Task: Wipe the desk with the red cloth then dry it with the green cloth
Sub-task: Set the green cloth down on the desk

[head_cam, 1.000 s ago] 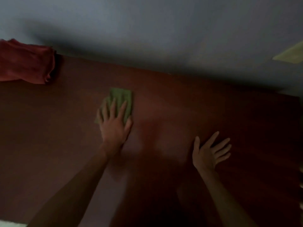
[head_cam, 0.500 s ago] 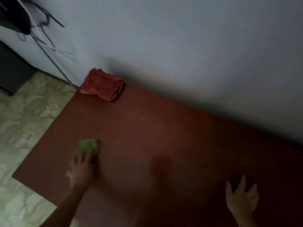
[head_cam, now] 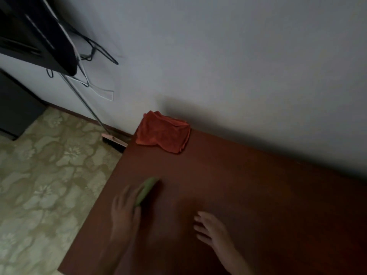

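Note:
The dark red-brown desk (head_cam: 248, 185) fills the lower right, its back edge against the wall. A folded red cloth (head_cam: 162, 133) lies on the desk's far left corner. My left hand (head_cam: 125, 211), blurred by motion, presses the green cloth (head_cam: 147, 190) onto the desk near its left edge; only a strip of the cloth shows past my fingers. My right hand (head_cam: 212, 229) rests flat on the desk to the right, fingers spread, holding nothing.
A grey wall (head_cam: 238, 66) rises behind the desk. To the left lies patterned floor (head_cam: 43, 175), with a broom (head_cam: 111, 138) leaning on the wall, a dark cabinet (head_cam: 15, 108) and cables hanging above it.
My left hand has swept the green cloth across the desk and is blurred now. The view has swung left, showing more floor. My right hand sits nearer the cloth.

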Motion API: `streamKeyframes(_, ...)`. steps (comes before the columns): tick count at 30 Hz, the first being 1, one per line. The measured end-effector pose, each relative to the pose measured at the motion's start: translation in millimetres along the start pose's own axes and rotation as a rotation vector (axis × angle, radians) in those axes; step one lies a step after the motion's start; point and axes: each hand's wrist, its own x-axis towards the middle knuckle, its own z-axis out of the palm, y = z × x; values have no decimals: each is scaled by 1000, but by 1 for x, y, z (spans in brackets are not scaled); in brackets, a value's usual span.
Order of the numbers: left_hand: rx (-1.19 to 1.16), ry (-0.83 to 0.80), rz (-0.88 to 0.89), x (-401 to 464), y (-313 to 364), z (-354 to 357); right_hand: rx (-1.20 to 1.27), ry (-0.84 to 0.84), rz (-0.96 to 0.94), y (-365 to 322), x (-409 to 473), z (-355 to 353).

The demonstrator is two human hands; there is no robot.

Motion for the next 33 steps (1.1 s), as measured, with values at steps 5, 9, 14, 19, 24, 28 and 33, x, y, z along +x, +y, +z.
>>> streamKeyframes(5, 160, -311, 493, 57, 5, -19, 264, -268, 195, -49, 35, 100)
streamKeyframes(9, 180, -393, 661, 70, -8, -30, 179, -214, 28, -73, 53, 122)
streamKeyframes(14, -642, -429, -55, 86, -13, -50, 82, -99, -97, -76, 76, 121)
streamKeyframes(19, -1260, -605, -735, 116, -17, -33, -3, -303, -30, -86, 86, 131)
streamKeyframes(24, -1073, -592, -678, 124, -18, -28, -296, -212, -140, -86, 98, 132)
streamKeyframes(28, -889, -391, -467, 134, -32, -26, -515, -62, -290, -78, 110, 145)
streamKeyframes(33, -619, -286, -212, 158, -63, -12, -737, 128, -478, -72, 128, 165)
